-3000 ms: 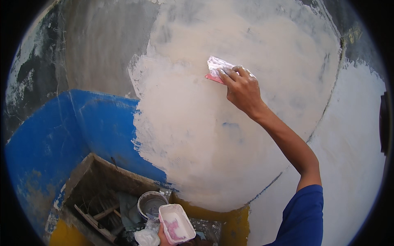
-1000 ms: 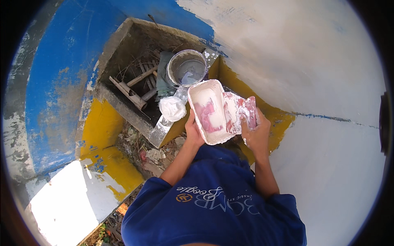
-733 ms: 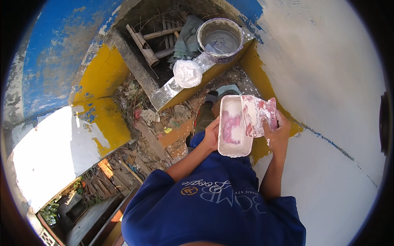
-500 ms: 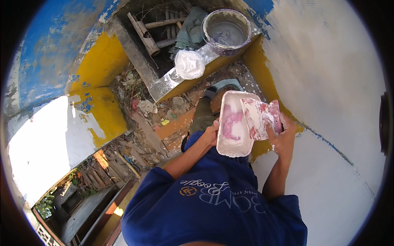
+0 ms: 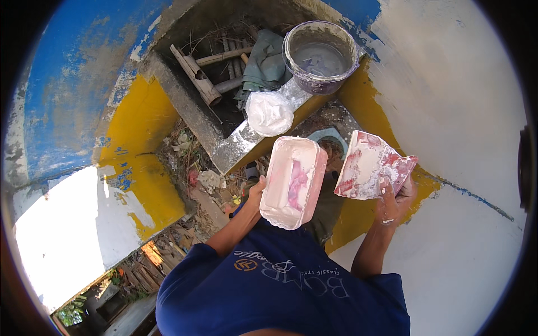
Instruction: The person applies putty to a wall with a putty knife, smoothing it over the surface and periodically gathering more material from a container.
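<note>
My left hand (image 5: 257, 193) grips the left side of a pinkish rectangular tub (image 5: 318, 180), its fingers partly hidden behind it. White filler coats the tub's inside, with a mauve patch of paste on the bottom. Off to the right, my right hand (image 5: 393, 206) is closed on the handle end of a wide red putty knife (image 5: 364, 168), thumb on top. White paste smears the blade, which is apart from the tub. Some white paste also sticks to my right fingers and wrist.
A bucket (image 5: 320, 59) of greyish paste and a white plastic bag (image 5: 269, 113) stand on a concrete ledge (image 5: 241, 147). Green cloth (image 5: 263, 61) and bamboo pieces (image 5: 196, 78) lie behind it. A white-smeared wall (image 5: 448, 101) rises at right; debris (image 5: 204, 179) covers the ground.
The tub has moved left and tilted, while the putty knife has come away from over its rim to the right. The view has shifted, so the ledge and bucket appear lower.
</note>
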`<state>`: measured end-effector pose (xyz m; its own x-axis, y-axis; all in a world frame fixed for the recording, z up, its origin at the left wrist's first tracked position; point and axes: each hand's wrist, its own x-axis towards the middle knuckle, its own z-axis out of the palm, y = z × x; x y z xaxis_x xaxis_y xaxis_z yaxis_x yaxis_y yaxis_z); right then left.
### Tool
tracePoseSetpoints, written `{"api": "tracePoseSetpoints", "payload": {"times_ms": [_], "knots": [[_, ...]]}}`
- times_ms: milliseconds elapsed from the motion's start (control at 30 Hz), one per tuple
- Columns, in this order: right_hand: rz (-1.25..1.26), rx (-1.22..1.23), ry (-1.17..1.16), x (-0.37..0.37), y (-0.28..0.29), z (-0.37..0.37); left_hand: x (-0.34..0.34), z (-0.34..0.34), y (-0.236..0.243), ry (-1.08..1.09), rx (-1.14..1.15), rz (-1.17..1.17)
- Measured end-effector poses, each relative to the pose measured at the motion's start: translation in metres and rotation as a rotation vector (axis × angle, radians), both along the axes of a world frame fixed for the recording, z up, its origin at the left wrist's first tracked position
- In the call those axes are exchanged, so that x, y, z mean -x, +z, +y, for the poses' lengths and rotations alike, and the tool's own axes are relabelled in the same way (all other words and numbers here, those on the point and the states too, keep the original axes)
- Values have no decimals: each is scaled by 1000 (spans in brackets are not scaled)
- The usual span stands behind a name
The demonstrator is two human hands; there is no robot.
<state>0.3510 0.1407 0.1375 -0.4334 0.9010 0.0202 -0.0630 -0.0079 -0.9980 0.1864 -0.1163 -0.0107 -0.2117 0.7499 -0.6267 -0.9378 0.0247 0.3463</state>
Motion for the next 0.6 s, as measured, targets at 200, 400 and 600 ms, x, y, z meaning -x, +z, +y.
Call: {"api": "tracePoseSetpoints", "payload": {"times_ms": [200, 400, 600], "knots": [[59, 271, -254, 84, -103, -96, 84, -60, -24, -126, 13, 179], [-121, 418, 151, 160, -87, -158, 166, -133, -25, 4, -39, 226], [-720, -232, 378, 249, -59, -215, 185, -134, -25, 83, -170, 207]]}}
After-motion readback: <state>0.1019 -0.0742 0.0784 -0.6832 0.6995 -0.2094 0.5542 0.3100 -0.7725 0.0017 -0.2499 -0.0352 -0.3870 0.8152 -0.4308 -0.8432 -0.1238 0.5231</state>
